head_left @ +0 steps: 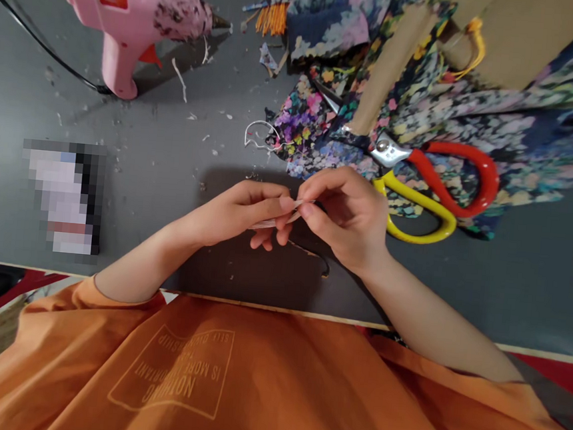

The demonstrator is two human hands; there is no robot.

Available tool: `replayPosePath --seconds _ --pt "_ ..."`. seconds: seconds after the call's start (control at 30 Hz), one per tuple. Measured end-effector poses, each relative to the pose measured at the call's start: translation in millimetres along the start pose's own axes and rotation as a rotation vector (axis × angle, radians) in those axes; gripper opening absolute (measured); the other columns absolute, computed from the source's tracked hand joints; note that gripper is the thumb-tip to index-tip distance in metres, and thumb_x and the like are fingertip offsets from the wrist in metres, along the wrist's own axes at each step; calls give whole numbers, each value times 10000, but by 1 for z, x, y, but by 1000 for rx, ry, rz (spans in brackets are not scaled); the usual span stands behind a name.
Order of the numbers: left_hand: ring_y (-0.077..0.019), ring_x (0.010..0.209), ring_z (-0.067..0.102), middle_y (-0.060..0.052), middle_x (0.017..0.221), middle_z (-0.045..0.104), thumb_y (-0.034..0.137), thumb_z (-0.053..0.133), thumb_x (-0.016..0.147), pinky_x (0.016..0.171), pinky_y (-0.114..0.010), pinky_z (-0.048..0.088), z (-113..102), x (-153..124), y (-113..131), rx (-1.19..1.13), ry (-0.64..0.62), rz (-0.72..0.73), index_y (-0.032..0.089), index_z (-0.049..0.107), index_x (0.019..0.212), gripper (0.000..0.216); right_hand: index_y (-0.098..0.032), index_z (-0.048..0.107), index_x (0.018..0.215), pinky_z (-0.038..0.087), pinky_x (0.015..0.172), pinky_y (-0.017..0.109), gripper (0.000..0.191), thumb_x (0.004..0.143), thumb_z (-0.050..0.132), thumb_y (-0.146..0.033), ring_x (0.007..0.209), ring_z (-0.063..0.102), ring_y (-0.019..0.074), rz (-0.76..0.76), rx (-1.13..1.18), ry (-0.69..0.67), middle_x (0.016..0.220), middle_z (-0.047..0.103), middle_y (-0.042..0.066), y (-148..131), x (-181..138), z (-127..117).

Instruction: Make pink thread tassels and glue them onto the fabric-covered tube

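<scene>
Both hands meet over the dark tabletop near its front edge. My left hand (251,212) is closed, thumb against fingers, on a thin bundle of white thread (264,224) that sticks out below the palm. Fingertips of my right hand (349,220) pinch the same white strands close beside the left thumb. Most of the bundle is hidden by the fingers. Just below the hands lies a thin dark cord (323,262) with a curled end. Scissors (390,150) with one red and one yellow handle rest on floral fabric right of my right hand.
A pink glue gun (127,20) with a black cable lies at the upper left. Floral fabric (328,18), an orange tassel (274,6) and brown card (527,42) are piled upper right. A pixelated object (62,199) sits at left. White scraps and a thread loop (247,131) dot the table.
</scene>
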State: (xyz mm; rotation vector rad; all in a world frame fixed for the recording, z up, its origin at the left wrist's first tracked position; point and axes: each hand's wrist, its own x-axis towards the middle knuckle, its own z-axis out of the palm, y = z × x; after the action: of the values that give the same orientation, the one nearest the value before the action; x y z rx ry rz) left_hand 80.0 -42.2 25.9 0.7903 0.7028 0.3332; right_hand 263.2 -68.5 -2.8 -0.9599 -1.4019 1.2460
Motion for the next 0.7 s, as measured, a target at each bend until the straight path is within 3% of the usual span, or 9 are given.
replayPosePath --seconds 0.43,0.57,0.63,0.7 --pt "-35 557 583 17 650 597 410 558 934 477 -111 432 -2 0 0 -5 19 49 128 554 689 373 -226 588 828 523 599 233 128 836 699 -290 698 584 92 -13 79 142 754 583 -15 4 4 0" --pt "-41 553 582 17 650 599 421 542 940 495 -132 442 0 0 1 44 19 54 134 546 693 378 -225 602 833 510 591 227 100 823 701 -238 691 582 90 -18 109 160 754 594 -19 3 4 0" --pt "-53 548 582 4 677 629 471 518 940 525 -162 471 1 -1 0 105 52 93 142 554 727 394 -221 614 839 507 600 223 83 820 683 -180 702 586 89 -20 115 149 758 600 -19 0 5 0" --pt "-83 636 629 -14 777 668 547 504 922 604 -201 516 0 -5 -2 196 185 194 161 567 819 404 -214 619 834 513 619 223 106 804 664 -123 717 603 89 -70 80 156 761 607 -20 -3 5 0"
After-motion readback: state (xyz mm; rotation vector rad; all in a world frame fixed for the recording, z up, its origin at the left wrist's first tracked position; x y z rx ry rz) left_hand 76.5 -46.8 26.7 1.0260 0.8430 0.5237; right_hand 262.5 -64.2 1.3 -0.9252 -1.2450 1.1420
